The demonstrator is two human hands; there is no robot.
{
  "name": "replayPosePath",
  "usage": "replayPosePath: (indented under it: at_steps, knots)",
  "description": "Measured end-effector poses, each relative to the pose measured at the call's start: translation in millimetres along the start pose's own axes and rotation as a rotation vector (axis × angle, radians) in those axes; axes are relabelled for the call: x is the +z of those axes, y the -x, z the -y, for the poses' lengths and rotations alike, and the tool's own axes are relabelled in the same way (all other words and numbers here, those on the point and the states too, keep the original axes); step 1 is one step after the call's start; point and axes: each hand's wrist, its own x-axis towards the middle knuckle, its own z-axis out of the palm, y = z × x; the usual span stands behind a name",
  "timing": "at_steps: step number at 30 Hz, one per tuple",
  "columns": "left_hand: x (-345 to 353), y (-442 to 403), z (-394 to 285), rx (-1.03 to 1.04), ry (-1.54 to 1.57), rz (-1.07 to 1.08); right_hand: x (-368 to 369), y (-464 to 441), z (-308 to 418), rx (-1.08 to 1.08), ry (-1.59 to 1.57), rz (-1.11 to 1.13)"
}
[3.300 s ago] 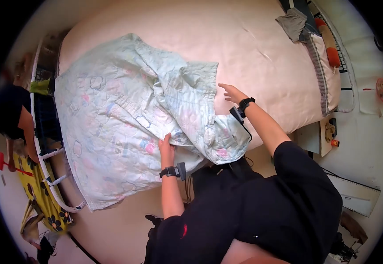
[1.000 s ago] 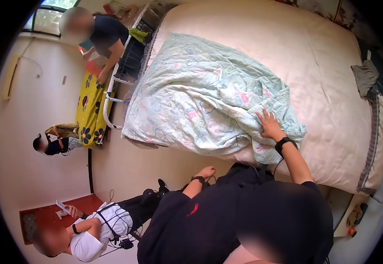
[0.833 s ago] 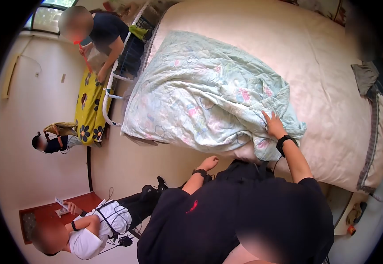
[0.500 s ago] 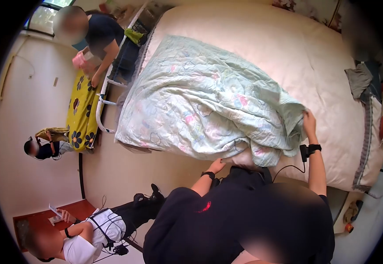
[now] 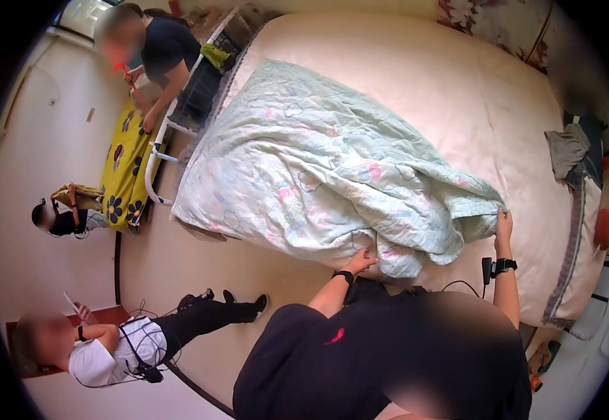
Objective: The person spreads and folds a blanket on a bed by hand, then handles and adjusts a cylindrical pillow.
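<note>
Step in hand looks like taking hold of the quilt (image 5: 297,168) by its near edge and corner for straightening. Quilt lies on the bed (image 5: 451,84), over the near part, toward the white frame (image 5: 151,175). Right hand (image 5: 504,225): fingers closed, pinching the quilt's corner by the bare sheet. Left hand (image 5: 360,262): fingers bent, at the near edge; can't tell if they pinch cloth or only touch it. Next move probably calls for a sure left grip on that edge, then both hands drawing the cloth taut, as folds are bunched between them. Quilt: thin, stitched, pale green with pink and blue motifs, soft, deep slanting creases, flatter at the frame end. Sheet smooth, pinkish, faint sheen. Frame tubular, rounded corner. Grey cloth (image 5: 567,152) crumpled at the far right
</note>
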Motion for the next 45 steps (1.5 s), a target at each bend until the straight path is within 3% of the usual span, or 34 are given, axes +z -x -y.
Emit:
replayPosePath:
  at_steps: [5, 6, 9, 11, 14, 15, 17, 19, 21, 23, 24, 25, 28, 33, 34, 36, 38, 39, 41, 43, 45]
  knots:
    - [61, 7, -24, 0.191, -0.039, 0.083, -11, -25, -7, 0.007, -0.057, 0.127]
    - [73, -31, 22, 0.391, -0.115, -0.033, -16, -29, -7, 0.025, -0.098, 0.181]
    - [102, -36, 31, 0.516, 0.035, -0.228, -32, -40, -12, 0.075, -0.113, 0.277]
    - [114, -26, 23, 0.502, -0.054, -0.35, -39, -42, -17, 0.172, -0.14, 0.306]
    - [119, -10, 5, 0.17, -0.324, -0.403, -48, -48, -29, 0.196, -0.085, 0.372]
    - [118, -4, -2, 0.161, -0.317, -0.406, -48, -46, -27, 0.221, -0.067, 0.396]
    - [117, 12, -17, 0.347, -0.274, -0.397, -48, -50, -25, 0.239, -0.038, 0.397]
    - [121, 36, -38, 0.523, -0.492, -0.579, -46, -58, -30, 0.212, -0.041, 0.42]
    - [127, 73, -78, 0.529, -0.446, -0.532, -43, -69, -20, 0.186, -0.036, 0.429]
    - [133, 100, -100, 0.472, -0.576, -0.351, -40, -86, -6, 0.037, -0.01, 0.365]
    - [136, 111, -108, 0.495, -0.777, -0.354, -39, -98, 6, -0.031, -0.006, 0.355]
    - [138, 122, -116, 0.49, -0.778, -0.358, -40, -111, 18, -0.099, -0.002, 0.344]
    - [149, 165, -155, 0.463, -1.047, -0.046, -44, -158, 55, -0.244, -0.048, 0.249]
    - [159, 158, -133, 0.368, -1.059, 0.175, -68, -197, 89, -0.339, -0.058, 0.028]
    - [163, 151, -125, 0.295, -0.989, 0.228, -70, -195, 89, -0.33, -0.016, -0.08]
    - [174, 140, -121, 0.088, -0.976, 0.323, -70, -232, 16, -0.222, -0.27, -0.184]
    - [182, 114, -81, 0.119, -0.961, 0.283, -78, -196, 1, 0.067, -0.424, -0.161]
    - [183, 97, -58, 0.162, -0.946, 0.246, -83, -209, -42, 0.153, -0.245, -0.137]
    - [182, 73, -30, 0.057, -0.989, 0.314, -80, -173, -72, 0.264, -0.109, 0.03]
    - [184, 72, -24, 0.086, -0.938, 0.326, -72, -122, -91, 0.331, -0.121, 0.265]
    - [185, 69, -16, -0.073, -0.772, 0.359, -60, -64, -91, 0.421, -0.066, 0.526]
